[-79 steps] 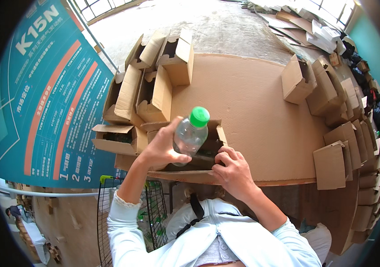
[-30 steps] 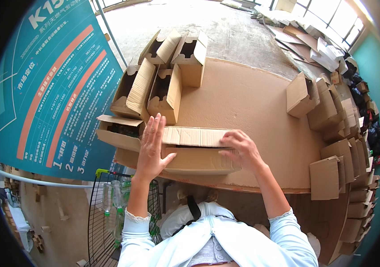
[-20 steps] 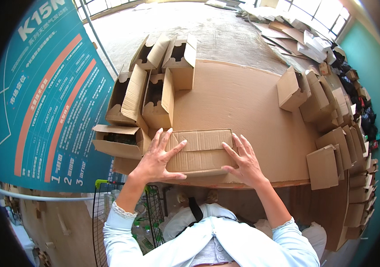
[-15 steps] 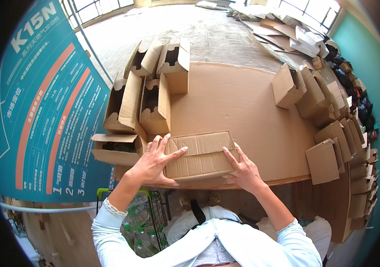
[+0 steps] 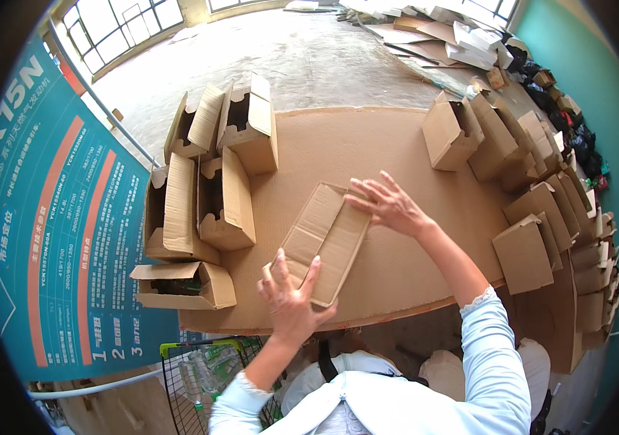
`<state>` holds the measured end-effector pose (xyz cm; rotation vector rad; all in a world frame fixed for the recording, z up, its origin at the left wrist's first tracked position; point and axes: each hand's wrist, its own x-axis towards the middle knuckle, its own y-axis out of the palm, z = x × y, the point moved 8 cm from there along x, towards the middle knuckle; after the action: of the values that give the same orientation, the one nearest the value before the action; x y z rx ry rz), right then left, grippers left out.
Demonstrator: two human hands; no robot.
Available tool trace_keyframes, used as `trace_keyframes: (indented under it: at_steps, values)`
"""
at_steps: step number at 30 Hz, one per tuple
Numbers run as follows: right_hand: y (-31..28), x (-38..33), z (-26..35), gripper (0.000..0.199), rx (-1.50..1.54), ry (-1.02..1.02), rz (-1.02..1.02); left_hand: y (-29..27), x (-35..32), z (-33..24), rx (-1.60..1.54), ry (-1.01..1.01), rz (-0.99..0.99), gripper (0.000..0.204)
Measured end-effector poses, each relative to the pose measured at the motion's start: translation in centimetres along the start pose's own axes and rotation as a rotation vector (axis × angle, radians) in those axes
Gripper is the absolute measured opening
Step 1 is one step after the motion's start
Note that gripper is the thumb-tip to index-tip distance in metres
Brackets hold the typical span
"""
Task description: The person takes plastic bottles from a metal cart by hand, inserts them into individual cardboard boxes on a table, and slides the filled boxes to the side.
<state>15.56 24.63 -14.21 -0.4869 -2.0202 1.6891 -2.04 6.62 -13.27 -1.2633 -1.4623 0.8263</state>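
Head view, the only one I've got: I'm at the near edge of the bench (image 5: 425, 145), which is topped with a big cardboard sheet. The closed cardboard box (image 5: 327, 243) lies flat and turned on a slant, its near end just short of the near edge, a bit left of the middle.

My left hand (image 5: 291, 297) sits on the near end of the box, fingers spread and flat, thumb over the corner, pressing rather than gripping. My right hand (image 5: 389, 206) is at the far end, fingers wide open and fanned, tips touching the far right corner of the lid. So neither hand is closed around anything, both just rest on the box.

Off to the left side of the bench there's a bunch of open boxes (image 5: 211, 196), some lying on their sides with flaps out, and 1 near the left corner with what looks like a bottle inside, hard to tell. Along the right edge is a row of closed boxes (image 5: 534, 210). A wire basket (image 5: 200, 373) with clear bottles sits below the near edge by my left elbow.

My take on doing this bit well: keep both palms flat so the flaps stay down, and slide or turn the box from opposite corners instead of pinching it, so the lid doesn't pop back up.
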Motion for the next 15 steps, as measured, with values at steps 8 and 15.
trace_keyframes:
  at_steps: [8, 15]
  values:
    - [-1.2, 0.6, -5.0, 0.078, 0.188, 0.206, -0.288, 5.7, 14.9, -1.9, 0.073, -0.234, -0.306, 0.07]
    - [0.2, -11.0, -8.6, 0.08, 0.238, 0.356, -0.197, 8.9, 28.4, 3.7, 0.208, -0.437, -0.382, 0.071]
